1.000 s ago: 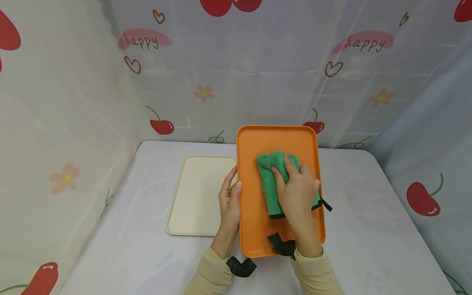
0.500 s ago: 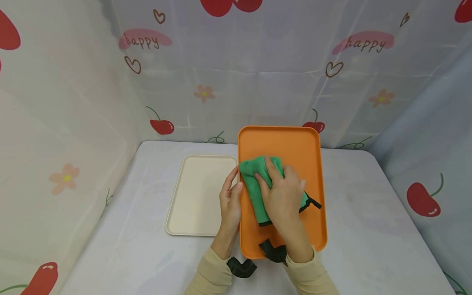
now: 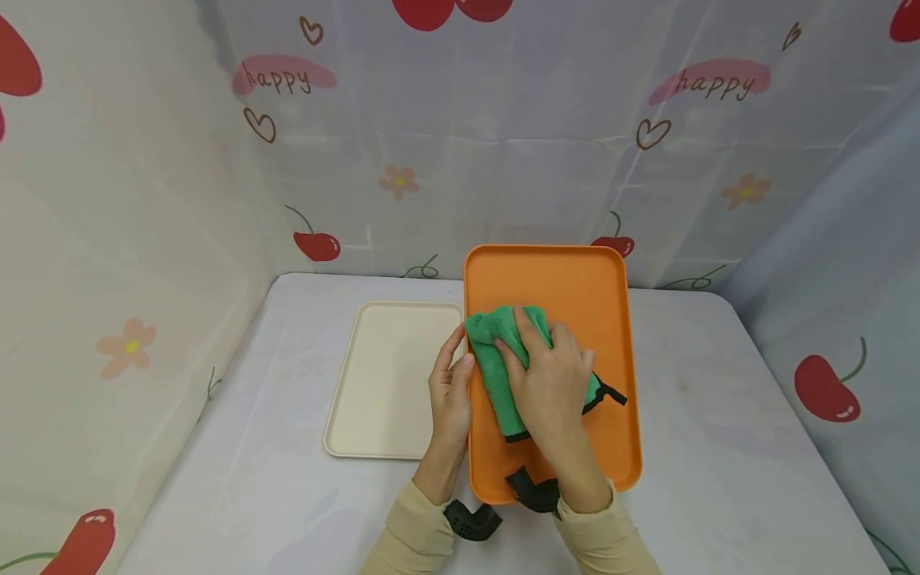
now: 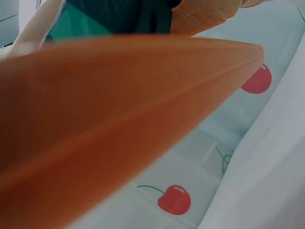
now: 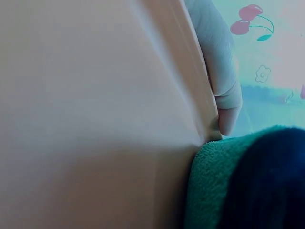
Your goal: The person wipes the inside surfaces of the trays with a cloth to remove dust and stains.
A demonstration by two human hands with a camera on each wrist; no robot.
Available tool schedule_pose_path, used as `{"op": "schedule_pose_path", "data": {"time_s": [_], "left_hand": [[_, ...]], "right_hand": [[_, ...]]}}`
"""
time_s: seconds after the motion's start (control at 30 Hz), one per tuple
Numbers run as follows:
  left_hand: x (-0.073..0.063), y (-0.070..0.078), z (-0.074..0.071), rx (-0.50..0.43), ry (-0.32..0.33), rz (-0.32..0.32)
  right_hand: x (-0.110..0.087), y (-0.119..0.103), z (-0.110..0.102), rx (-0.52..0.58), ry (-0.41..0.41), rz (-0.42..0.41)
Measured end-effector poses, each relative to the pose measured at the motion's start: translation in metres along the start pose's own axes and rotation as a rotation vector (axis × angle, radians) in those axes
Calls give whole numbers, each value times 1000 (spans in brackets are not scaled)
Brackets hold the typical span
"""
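Right hand (image 3: 552,385) grips cloth (image 3: 494,377) | left hand (image 3: 451,393) holds orange tray (image 3: 592,307) | cream tray (image 3: 388,379) partly hidden

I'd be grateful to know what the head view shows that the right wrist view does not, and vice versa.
Only the head view shows the cream tray and the "happy" lettering. Only the right wrist view shows a small outlined flower print. Both show the orange tray, the green cloth and the left hand at the orange tray's edge.

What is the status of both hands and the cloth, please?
Left hand holds orange tray. Right hand holds green cloth against it. Possibly in the way: left fingertips, close to cloth.
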State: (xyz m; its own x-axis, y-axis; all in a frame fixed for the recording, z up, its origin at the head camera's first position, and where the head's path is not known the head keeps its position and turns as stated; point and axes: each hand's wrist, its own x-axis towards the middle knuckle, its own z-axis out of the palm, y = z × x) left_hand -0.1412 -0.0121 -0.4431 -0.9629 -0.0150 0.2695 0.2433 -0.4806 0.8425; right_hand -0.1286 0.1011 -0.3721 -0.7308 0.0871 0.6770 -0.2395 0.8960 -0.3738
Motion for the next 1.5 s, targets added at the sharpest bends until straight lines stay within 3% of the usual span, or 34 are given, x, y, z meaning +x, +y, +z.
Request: {"op": "schedule_pose_path", "data": {"time_s": [0.53, 0.83, 1.3, 1.5], "left_hand": [[0, 0, 2, 22, 29, -5], [0, 2, 2, -4, 31, 2], [1, 4, -3, 32, 57, 11], [1, 3, -5, 35, 66, 10]], "right_hand": [[-1, 19, -6, -5, 8, 38], [1, 37, -12, 7, -6, 134], [3, 65, -21, -12, -73, 339], [2, 70, -23, -6, -72, 367]]}}
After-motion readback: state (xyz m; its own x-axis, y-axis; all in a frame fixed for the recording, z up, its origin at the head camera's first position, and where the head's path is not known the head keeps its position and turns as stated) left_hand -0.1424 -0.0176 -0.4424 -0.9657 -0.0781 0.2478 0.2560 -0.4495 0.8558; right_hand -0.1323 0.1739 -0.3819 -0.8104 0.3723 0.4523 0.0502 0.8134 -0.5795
